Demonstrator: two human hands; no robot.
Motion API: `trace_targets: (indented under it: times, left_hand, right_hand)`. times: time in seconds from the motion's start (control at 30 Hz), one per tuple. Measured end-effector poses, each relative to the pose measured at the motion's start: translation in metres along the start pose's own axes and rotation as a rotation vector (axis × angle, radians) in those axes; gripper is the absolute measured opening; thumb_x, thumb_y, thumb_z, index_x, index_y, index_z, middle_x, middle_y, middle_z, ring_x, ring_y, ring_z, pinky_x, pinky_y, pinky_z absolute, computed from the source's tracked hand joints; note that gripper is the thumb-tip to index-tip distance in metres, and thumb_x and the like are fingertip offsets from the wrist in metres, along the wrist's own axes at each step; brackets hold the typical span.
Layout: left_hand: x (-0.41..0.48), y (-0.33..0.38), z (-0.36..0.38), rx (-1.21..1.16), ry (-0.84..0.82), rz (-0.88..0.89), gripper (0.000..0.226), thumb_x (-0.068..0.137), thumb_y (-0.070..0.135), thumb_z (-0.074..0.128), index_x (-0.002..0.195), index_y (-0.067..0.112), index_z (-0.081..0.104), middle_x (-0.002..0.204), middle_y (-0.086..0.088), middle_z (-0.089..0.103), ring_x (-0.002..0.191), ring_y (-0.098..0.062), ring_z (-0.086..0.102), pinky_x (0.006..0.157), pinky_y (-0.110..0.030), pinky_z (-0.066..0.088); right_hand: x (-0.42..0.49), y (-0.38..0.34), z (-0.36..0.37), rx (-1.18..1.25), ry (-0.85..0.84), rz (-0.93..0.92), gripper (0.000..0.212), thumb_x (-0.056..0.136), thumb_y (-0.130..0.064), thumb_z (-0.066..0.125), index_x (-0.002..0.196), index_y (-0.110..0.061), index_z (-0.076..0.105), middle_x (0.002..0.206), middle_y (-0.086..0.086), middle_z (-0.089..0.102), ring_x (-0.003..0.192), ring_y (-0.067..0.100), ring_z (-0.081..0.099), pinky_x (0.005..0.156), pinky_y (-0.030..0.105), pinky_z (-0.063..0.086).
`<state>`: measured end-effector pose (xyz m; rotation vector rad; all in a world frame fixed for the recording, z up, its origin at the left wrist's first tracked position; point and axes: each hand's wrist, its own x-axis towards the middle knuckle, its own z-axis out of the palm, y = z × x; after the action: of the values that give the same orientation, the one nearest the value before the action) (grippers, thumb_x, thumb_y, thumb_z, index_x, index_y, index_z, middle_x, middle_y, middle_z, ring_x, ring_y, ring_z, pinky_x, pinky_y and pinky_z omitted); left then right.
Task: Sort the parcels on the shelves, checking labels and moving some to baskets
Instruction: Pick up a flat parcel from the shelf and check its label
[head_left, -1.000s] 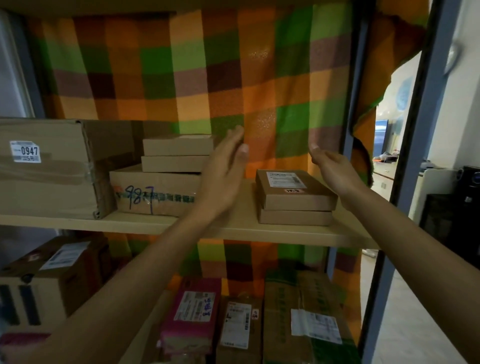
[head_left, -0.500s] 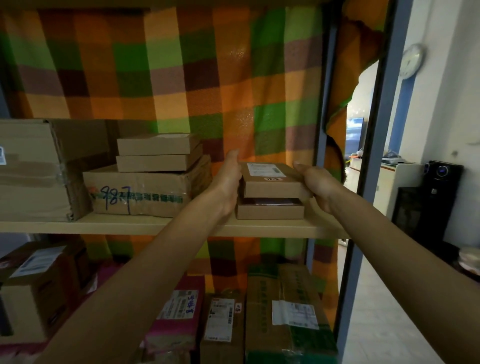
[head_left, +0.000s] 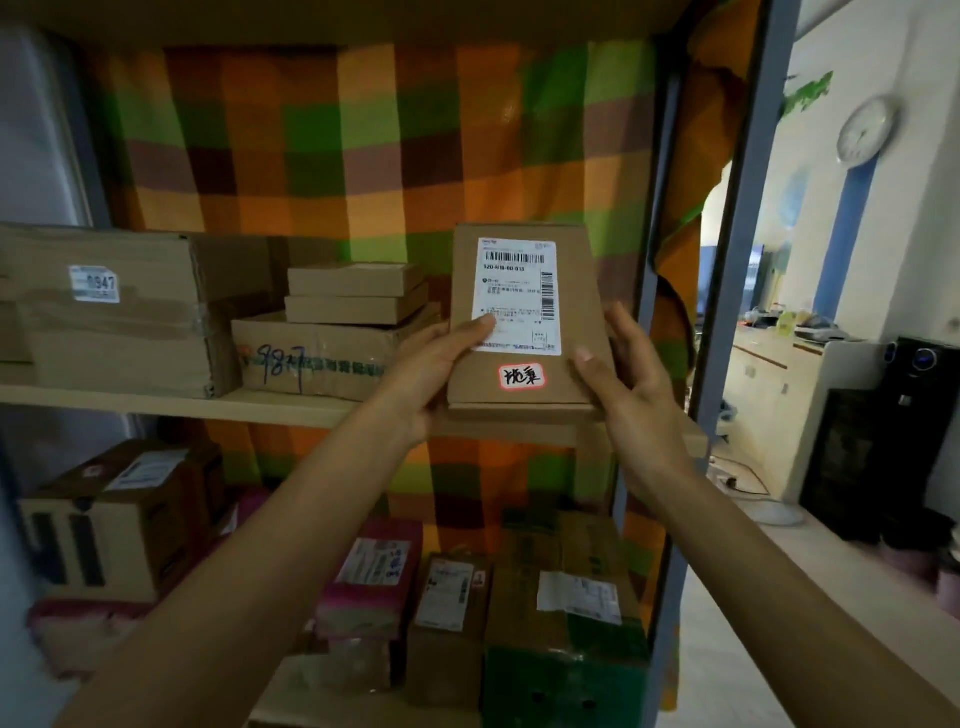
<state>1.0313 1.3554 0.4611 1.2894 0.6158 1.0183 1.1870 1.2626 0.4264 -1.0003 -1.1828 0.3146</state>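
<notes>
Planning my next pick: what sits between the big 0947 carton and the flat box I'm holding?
Head view: a brown carton with blue handwritten digits, two flat cardboard boxes stacked on it.

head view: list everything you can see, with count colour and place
parcel: one, brown, tilted up in front of the upper shelf, face to the camera
label: one, white, on the parcel's face
sticker: one, white with red edge, below the label
0947 box: one, brown, upper shelf, left
987 box: one, brown, upper shelf, middle
flat boxes: two, brown, stacked on the 987 box
lower parcels: at least four, brown, pink, green, lower shelf
shelf: two levels, pale wood
cloth: one, orange-green-brown check, behind the shelves
clock: one, white, right wall
left hand: holds the parcel's left edge
right hand: holds its right edge
</notes>
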Motion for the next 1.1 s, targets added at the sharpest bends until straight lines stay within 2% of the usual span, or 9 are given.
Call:
trace_targets:
  times: [0.1,0.17,0.4,0.57,0.67,0.8,0.93,1.0,1.1]
  left_hand:
    - [-0.034,-0.019,-0.025,0.015,0.023,-0.020,0.036,0.086,0.018,0.072,0.119,0.013,0.059,0.106,-0.010,0.075,0.090,-0.022,0.073,0.074,-0.034,0.062]
    - [-0.053,-0.030,-0.039,0.032,0.002,-0.034,0.039,0.081,0.013,0.072,0.118,0.015,0.058,0.109,-0.010,0.074,0.096,-0.024,0.072,0.083,-0.039,0.060]
    - [-0.118,-0.059,-0.104,0.030,0.039,-0.054,0.056,0.073,0.018,0.074,0.127,0.013,0.060,0.111,-0.011,0.074,0.101,-0.028,0.072,0.083,-0.042,0.060]
    - [-0.164,-0.078,-0.164,0.005,0.201,-0.086,0.034,0.088,0.011,0.068,0.122,0.011,0.065,0.104,-0.011,0.076,0.088,-0.024,0.075,0.062,-0.032,0.060]
    - [-0.197,-0.087,-0.209,-0.006,0.269,-0.131,0.039,0.084,0.014,0.071,0.123,0.009,0.065,0.108,-0.015,0.074,0.092,-0.029,0.074,0.066,-0.037,0.062]
    - [-0.236,-0.089,-0.253,-0.055,0.360,-0.165,0.034,0.083,0.012,0.071,0.117,0.009,0.067,0.104,-0.016,0.075,0.083,-0.027,0.075,0.061,-0.036,0.061]
    - [-0.282,-0.088,-0.303,-0.084,0.420,-0.184,0.026,0.088,0.007,0.068,0.113,0.014,0.067,0.093,-0.008,0.077,0.076,-0.023,0.075,0.055,-0.032,0.059]
    - [-0.300,-0.088,-0.322,-0.086,0.441,-0.198,0.027,0.087,0.008,0.068,0.114,0.014,0.067,0.095,-0.009,0.077,0.078,-0.024,0.075,0.056,-0.033,0.060]
    - [-0.325,-0.089,-0.349,-0.115,0.454,-0.212,0.032,0.086,0.010,0.069,0.118,0.011,0.066,0.102,-0.013,0.076,0.083,-0.028,0.075,0.061,-0.037,0.062]
  right_hand:
    - [-0.029,-0.005,0.012,0.178,-0.034,0.194,0.075,0.085,-0.035,0.065,0.153,-0.025,0.033,0.141,-0.006,0.056,0.121,0.013,0.061,0.101,0.037,0.053]
    - [-0.039,-0.006,0.018,0.231,-0.079,0.309,0.083,0.072,-0.042,0.071,0.148,-0.026,0.041,0.130,-0.001,0.066,0.110,0.018,0.069,0.094,0.043,0.056]
    - [-0.078,0.009,0.074,0.266,-0.262,0.523,0.044,0.084,-0.013,0.072,0.125,-0.019,0.061,0.106,0.001,0.076,0.092,0.018,0.074,0.068,0.032,0.061]
    - [-0.122,0.023,0.142,0.290,-0.345,0.612,0.048,0.079,-0.011,0.076,0.123,-0.022,0.060,0.111,0.005,0.075,0.095,0.023,0.074,0.072,0.036,0.062]
    - [-0.154,0.025,0.188,0.277,-0.408,0.681,0.052,0.065,-0.019,0.080,0.113,-0.026,0.060,0.110,0.006,0.074,0.091,0.021,0.075,0.071,0.037,0.061]
    - [-0.186,0.025,0.237,0.329,-0.430,0.779,0.055,0.074,-0.012,0.079,0.125,-0.018,0.058,0.104,0.005,0.075,0.084,0.021,0.076,0.061,0.033,0.060]
    - [-0.228,0.019,0.289,0.339,-0.495,0.839,0.062,0.073,-0.018,0.079,0.131,-0.017,0.057,0.111,0.006,0.074,0.094,0.023,0.074,0.074,0.041,0.062]
    - [-0.244,0.016,0.307,0.316,-0.523,0.851,0.075,0.064,-0.026,0.082,0.134,-0.017,0.056,0.116,0.007,0.073,0.102,0.026,0.072,0.089,0.050,0.058]
    - [-0.264,0.008,0.329,0.273,-0.594,0.818,0.082,0.057,-0.032,0.084,0.134,-0.020,0.055,0.119,0.007,0.071,0.104,0.026,0.071,0.091,0.049,0.057]
